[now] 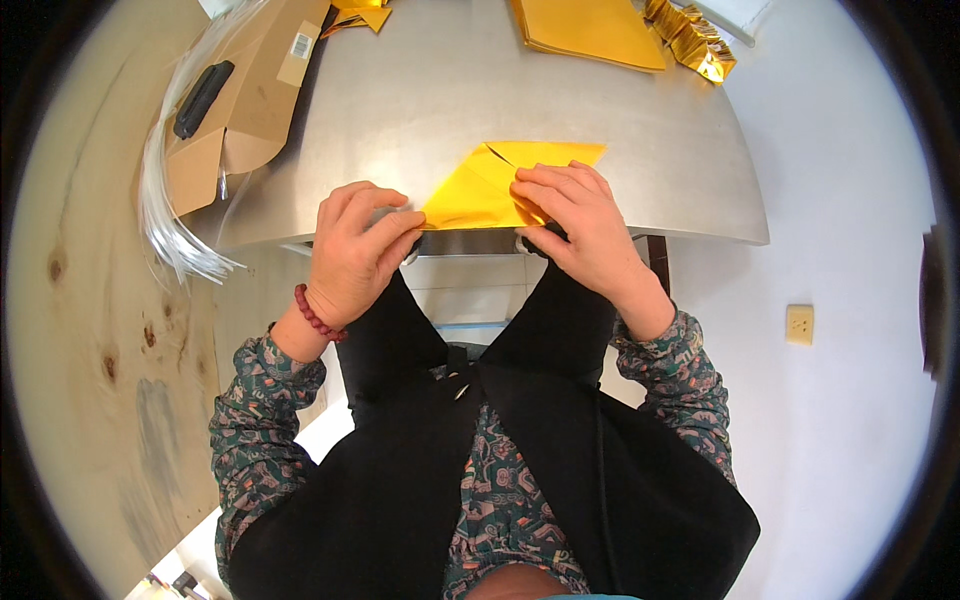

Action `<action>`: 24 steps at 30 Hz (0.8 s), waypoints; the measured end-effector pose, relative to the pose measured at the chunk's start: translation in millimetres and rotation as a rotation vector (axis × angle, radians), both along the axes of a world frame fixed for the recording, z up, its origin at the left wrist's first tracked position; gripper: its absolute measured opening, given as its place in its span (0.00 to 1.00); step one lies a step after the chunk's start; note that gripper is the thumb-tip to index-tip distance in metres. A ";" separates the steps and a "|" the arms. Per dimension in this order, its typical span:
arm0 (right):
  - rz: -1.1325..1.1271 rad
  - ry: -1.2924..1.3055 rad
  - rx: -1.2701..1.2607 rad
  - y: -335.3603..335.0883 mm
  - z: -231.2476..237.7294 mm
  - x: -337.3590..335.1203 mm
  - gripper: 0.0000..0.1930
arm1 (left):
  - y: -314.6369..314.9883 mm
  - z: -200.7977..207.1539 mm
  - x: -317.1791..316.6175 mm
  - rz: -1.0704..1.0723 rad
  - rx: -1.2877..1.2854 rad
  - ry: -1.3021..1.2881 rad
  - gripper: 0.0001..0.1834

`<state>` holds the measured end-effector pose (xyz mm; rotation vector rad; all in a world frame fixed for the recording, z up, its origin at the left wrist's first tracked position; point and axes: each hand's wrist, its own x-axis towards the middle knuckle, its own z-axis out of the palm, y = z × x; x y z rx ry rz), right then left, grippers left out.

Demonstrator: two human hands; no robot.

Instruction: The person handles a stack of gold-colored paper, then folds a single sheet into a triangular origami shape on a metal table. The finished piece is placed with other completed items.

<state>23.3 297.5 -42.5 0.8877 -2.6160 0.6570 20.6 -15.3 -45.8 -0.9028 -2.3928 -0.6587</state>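
Note:
A sheet of shiny gold paper (pixel 468 190), folded into a slanted four-sided shape, lies at the near edge of the metal table (pixel 420 90). My left hand (pixel 362 235) pinches its near left corner between thumb and fingertips. On the right side, my right hand (pixel 575 215) grips the paper with the thumb below the near edge and the fingers bent over the top. A dark slit between folded layers runs near the far edge. The fingers of my right hand hide part of the paper's right half.
At the far right lie a stack of flat gold sheets (pixel 590 30) and a row of folded gold pieces (pixel 695 45). More folded gold paper (pixel 358 18) is at the far left. A cardboard box (pixel 240 100) with a black handle and pale plastic strands (pixel 165 190) stands left.

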 end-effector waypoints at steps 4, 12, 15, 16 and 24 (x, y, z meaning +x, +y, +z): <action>0.053 -0.002 -0.021 12.2 19.3 -8.5 0.13 | 2.7 23.4 -4.2 -0.087 0.229 -0.229 0.08; 0.055 -0.460 -0.281 20.1 57.3 -55.3 0.22 | 9.0 40.2 -44.2 -0.020 0.475 -0.753 0.12; 0.003 -0.359 -0.148 5.5 39.3 -77.0 0.24 | 21.0 33.3 -49.2 0.112 0.105 -0.123 0.16; 0.005 -0.367 -0.062 5.7 34.4 -80.8 0.26 | 30.6 28.3 -47.0 0.104 0.116 -0.051 0.17; -0.013 -0.022 0.041 10.0 9.2 -87.6 0.24 | 94.4 -1.4 -43.0 -0.034 0.031 -0.173 0.23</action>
